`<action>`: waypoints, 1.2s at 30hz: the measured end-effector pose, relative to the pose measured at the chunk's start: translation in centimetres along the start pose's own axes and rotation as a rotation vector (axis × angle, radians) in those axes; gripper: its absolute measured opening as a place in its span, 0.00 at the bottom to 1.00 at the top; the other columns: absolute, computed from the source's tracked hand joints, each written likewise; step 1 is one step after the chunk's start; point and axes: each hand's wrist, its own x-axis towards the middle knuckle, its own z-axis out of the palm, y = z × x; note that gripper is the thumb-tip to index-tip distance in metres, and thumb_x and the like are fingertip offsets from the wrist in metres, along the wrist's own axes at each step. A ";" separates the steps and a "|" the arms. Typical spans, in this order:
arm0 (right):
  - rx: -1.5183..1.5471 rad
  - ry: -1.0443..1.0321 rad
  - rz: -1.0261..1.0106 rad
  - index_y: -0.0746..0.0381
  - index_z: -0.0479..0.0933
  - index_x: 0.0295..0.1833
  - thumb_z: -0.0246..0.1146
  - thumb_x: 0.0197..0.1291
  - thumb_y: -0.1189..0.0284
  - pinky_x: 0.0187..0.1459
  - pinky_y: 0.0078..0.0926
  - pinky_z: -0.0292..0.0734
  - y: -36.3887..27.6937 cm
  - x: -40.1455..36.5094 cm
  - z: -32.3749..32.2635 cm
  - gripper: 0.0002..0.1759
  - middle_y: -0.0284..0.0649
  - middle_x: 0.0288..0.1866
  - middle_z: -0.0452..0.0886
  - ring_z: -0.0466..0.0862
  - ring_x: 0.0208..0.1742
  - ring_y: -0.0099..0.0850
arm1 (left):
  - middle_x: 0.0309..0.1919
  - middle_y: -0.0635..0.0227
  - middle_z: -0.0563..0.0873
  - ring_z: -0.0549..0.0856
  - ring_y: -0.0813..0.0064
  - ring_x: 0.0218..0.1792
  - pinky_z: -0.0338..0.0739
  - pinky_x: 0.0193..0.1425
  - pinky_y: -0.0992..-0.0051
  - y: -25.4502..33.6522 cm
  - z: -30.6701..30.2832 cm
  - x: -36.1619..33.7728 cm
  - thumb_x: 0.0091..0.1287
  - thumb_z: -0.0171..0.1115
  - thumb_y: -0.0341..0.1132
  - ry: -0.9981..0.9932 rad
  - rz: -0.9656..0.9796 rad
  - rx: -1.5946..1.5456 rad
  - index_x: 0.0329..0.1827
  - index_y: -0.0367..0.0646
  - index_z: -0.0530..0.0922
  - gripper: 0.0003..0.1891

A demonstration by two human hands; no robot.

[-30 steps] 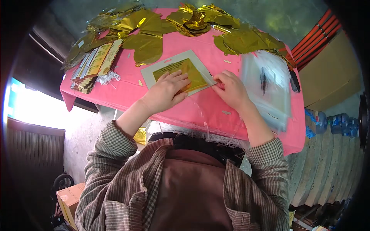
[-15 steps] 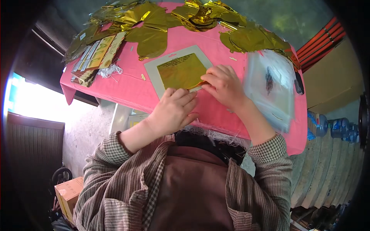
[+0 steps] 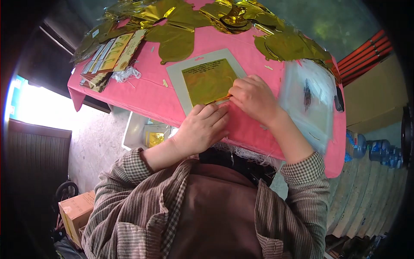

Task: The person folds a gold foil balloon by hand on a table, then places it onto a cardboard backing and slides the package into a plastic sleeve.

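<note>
A folded gold foil balloon (image 3: 209, 82) with lines of small black print lies on a pale backing card (image 3: 177, 84) with a hang hole at its top. My left hand (image 3: 202, 129) has its fingers curled at the foil's lower left edge. At the lower right corner, my right hand (image 3: 256, 98) pinches the foil edge between thumb and fingers. A narrow folded strip shows along that edge between the two hands. The fingertips of my left hand are partly hidden behind its knuckles.
Flat gold foil balloons (image 3: 174, 43) are heaped along the far side of the pink-covered table (image 3: 166, 101). Printed cards (image 3: 114, 54) and white string (image 3: 126, 74) lie at left. Clear plastic bags (image 3: 306, 108) and a black marker (image 3: 339, 100) are at right.
The view has shifted slightly, so the table things appear a little to the right. Both hands keep hold of the foil's lower edge, with only small finger movement.
</note>
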 end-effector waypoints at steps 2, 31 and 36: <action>-0.029 0.014 -0.005 0.60 0.76 0.29 0.64 0.47 0.72 0.44 0.32 0.70 0.0 0.2 0.4 0.04 0.35 0.30 0.75 0.77 0.37 0.34 | 0.55 0.64 0.77 0.73 0.68 0.51 0.68 0.53 0.69 -0.2 0.2 -0.2 0.56 0.63 0.43 0.030 0.014 0.015 0.49 0.41 0.75 0.21; 0.057 0.172 0.164 0.61 0.75 0.30 0.64 0.48 0.76 0.42 0.35 0.69 -1.4 -1.0 0.1 0.04 0.38 0.33 0.75 0.76 0.38 0.37 | 0.43 0.67 0.83 0.80 0.65 0.46 0.74 0.56 0.59 -2.9 -0.3 -1.8 0.50 0.67 0.35 0.174 0.300 -0.130 0.44 0.41 0.80 0.18; 0.354 0.182 0.059 0.63 0.77 0.32 0.64 0.50 0.75 0.43 0.35 0.72 -3.5 -0.5 0.9 0.04 0.39 0.35 0.77 0.77 0.38 0.38 | 0.41 0.67 0.82 0.80 0.66 0.45 0.73 0.57 0.60 -0.4 -0.9 -2.4 0.52 0.66 0.33 0.189 0.343 -0.257 0.41 0.41 0.80 0.13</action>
